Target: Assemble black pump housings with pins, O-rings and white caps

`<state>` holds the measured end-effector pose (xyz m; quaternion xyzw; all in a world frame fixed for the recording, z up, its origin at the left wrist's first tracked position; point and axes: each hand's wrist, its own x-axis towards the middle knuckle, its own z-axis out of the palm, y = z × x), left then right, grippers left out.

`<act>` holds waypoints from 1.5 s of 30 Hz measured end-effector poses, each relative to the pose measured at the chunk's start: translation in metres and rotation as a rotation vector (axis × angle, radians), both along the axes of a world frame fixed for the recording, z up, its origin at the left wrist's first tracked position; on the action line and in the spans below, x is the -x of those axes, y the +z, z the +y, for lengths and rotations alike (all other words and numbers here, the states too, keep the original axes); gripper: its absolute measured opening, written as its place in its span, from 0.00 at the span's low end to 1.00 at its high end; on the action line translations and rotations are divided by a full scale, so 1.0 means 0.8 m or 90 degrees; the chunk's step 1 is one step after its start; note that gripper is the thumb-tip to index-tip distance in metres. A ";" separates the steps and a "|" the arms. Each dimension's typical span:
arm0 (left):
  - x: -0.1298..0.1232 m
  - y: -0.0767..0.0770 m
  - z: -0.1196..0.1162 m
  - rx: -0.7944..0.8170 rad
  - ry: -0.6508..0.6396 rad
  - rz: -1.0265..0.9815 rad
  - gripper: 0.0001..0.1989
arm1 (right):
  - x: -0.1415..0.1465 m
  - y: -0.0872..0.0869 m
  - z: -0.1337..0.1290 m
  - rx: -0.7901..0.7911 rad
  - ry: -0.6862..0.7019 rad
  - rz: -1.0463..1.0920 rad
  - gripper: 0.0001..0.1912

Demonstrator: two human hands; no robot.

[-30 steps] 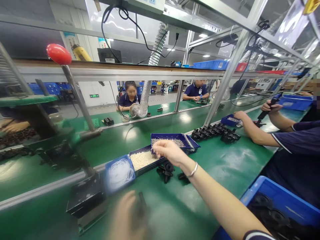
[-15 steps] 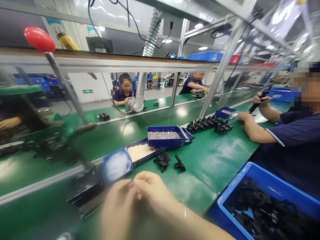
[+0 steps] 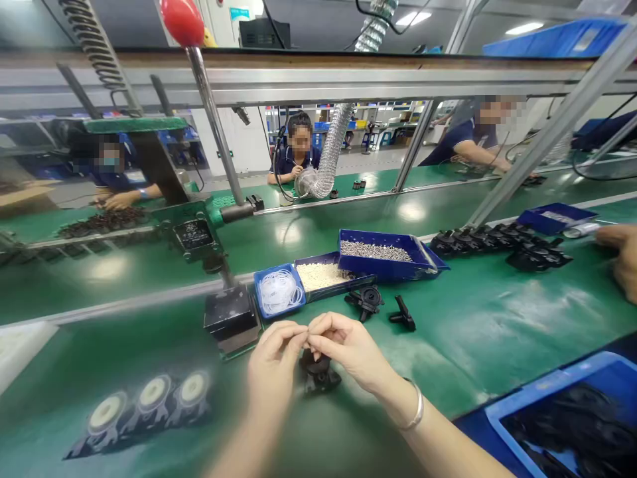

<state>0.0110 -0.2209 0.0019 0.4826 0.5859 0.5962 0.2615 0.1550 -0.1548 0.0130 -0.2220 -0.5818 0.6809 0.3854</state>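
My left hand (image 3: 277,355) and my right hand (image 3: 343,345) meet at the fingertips, both pinched closed. Whatever sits between them is too small to make out. Just below the fingers a black plastic part (image 3: 321,377) rests on the green table, partly covered by my right hand. Beyond my hands lie a black round-hubbed part (image 3: 367,302) and a black T-shaped piece (image 3: 402,314). A blue tray of clear rings (image 3: 279,291) stands behind my left hand. Beside it are a tray of small cream pieces (image 3: 322,276) and a tray of small metal pins (image 3: 375,251).
A hand press with a red knob (image 3: 182,22) and black base (image 3: 231,315) stands left of the trays. Three black parts with cream discs (image 3: 150,393) lie front left. A blue bin (image 3: 507,415) is at right. Co-workers sit across; a co-worker's hand (image 3: 622,259) shows at right.
My view has swung left, bringing the parts with cream discs into sight and the co-worker at right mostly out. My hands stay pinched together, now above a black part.
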 end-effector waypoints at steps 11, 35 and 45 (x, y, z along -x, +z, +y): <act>0.006 -0.002 -0.004 0.033 -0.022 0.029 0.07 | -0.014 0.001 0.007 -0.100 0.027 -0.094 0.13; 0.029 -0.040 -0.015 -0.104 -0.138 0.575 0.09 | -0.053 -0.070 0.004 -0.339 -0.162 -0.275 0.04; 0.035 -0.071 -0.026 -0.104 -0.107 0.500 0.07 | -0.068 -0.086 0.006 -0.607 -0.111 -0.272 0.13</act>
